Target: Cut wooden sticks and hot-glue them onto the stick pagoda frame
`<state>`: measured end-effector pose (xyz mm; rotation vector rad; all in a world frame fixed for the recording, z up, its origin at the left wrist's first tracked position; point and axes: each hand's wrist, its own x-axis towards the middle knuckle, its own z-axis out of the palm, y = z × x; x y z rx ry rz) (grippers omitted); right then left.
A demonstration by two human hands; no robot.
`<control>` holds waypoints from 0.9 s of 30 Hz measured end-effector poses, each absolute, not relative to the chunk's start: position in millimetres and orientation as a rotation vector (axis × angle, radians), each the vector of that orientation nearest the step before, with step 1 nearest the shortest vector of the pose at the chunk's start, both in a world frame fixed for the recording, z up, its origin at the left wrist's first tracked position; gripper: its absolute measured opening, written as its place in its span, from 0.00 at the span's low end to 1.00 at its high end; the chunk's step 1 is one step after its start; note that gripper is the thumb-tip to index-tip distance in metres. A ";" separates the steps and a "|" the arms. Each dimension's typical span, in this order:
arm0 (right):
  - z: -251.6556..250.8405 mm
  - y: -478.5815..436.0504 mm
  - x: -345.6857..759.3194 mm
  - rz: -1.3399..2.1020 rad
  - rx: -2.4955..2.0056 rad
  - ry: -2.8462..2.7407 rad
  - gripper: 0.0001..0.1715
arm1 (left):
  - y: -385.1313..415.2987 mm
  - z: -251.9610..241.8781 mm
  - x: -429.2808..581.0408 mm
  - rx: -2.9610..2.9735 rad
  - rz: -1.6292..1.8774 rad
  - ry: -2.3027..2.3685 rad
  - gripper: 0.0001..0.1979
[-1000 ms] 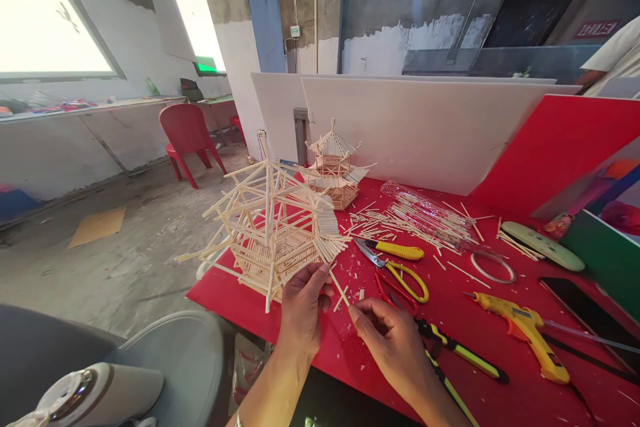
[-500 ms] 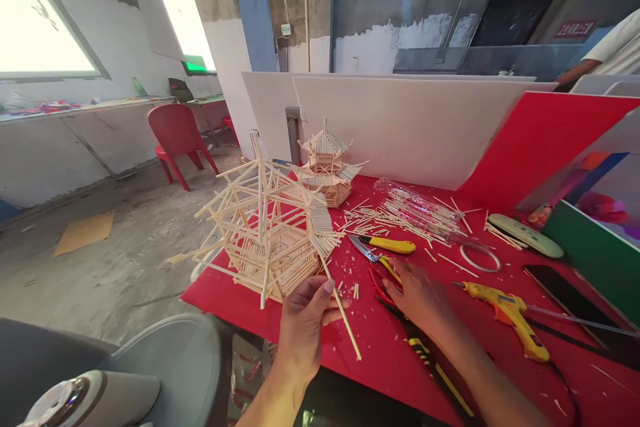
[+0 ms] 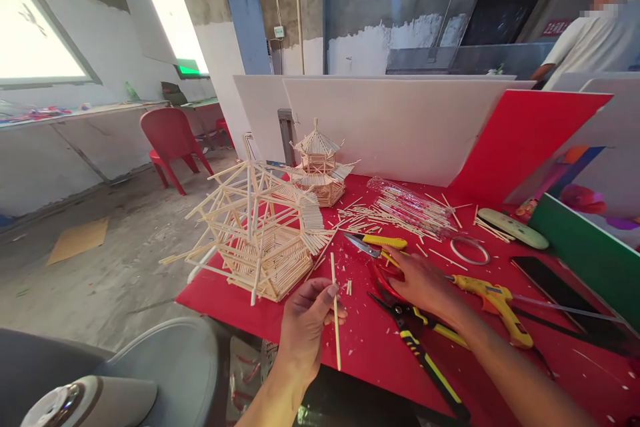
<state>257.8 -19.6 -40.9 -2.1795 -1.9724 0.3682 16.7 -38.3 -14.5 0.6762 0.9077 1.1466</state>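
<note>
Stick [image 3: 337, 333] x1 in L fingers [image 3: 327, 296]; stick models [image 3: 320, 179] x2 on tbl [image 3: 363, 363].

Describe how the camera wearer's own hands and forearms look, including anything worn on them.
The left hand and right hand are bare, without gloves. Both forearms are uncovered as far as they show, no sleeve in view. No watch or ring can be made out.

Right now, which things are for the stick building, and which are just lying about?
Seems part of the job:
thin pale wooden stick, in the left hand
red-handled tool, at the right hand
pale model of wooden sticks, partly roofed
yellow glue gun

Probably just lying about:
flat black phone-like slab
red plastic chair
flat brown sheet on the floor
</note>
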 end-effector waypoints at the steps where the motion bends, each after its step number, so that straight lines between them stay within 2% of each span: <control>1: -38.2 -28.5 258.9 0.427 -2.116 -1.943 0.40 | -38.1 -15.0 16.9 0.690 1.144 0.902 0.13; 4: -31.5 -60.6 258.3 0.745 -1.841 -1.796 0.44 | -37.5 -16.5 18.7 0.697 1.134 0.897 0.12; 8: -22.4 -96.1 247.3 1.013 -1.677 -1.699 0.38 | -38.0 -16.9 24.2 0.685 1.109 0.895 0.12; 14: -6.1 -101.2 230.8 0.889 -1.645 -1.861 0.32 | -41.2 -14.0 28.2 0.845 1.065 0.895 0.11; 21: -4.6 -97.8 227.2 0.838 -1.556 -1.946 0.37 | -44.2 -15.3 25.0 1.037 1.071 0.857 0.11; 27: -1.1 -99.1 227.3 0.811 -1.529 -1.970 0.37 | -45.1 -7.0 24.2 1.147 1.061 0.846 0.08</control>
